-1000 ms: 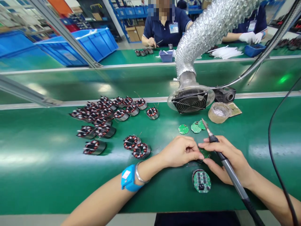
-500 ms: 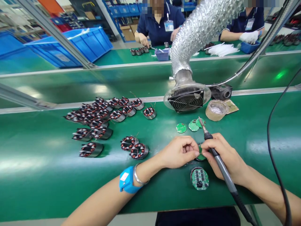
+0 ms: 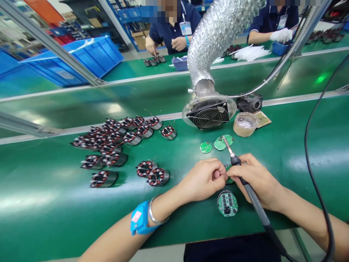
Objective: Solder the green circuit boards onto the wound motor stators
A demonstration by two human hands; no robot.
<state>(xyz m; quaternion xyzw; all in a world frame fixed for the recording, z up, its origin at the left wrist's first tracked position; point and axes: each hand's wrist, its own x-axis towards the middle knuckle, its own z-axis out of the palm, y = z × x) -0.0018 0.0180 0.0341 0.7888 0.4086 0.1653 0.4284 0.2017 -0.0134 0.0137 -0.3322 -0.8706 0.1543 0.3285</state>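
Note:
My left hand point(image 3: 203, 179) and my right hand point(image 3: 259, 181) meet over a small round green circuit board point(image 3: 229, 179), pinching it between their fingertips just above the green bench. My right hand also carries a soldering iron point(image 3: 247, 185), its tip pointing up and away. A motor stator with a green board on top point(image 3: 227, 203) stands just below my hands. A blue wrist strap point(image 3: 139, 217) and a metal bangle ring my left wrist.
Three loose round green boards point(image 3: 215, 144) lie beyond my hands. Several wound stators point(image 3: 114, 140) are spread at the left, two point(image 3: 152, 173) closer. A fume extractor fan point(image 3: 208, 112) on a foil duct and a tape roll point(image 3: 243, 124) stand behind. Two co-workers work at the far bench.
My hands have kept pinching the small board and drifted slightly left. The view has tilted, so everything sits a little further left.

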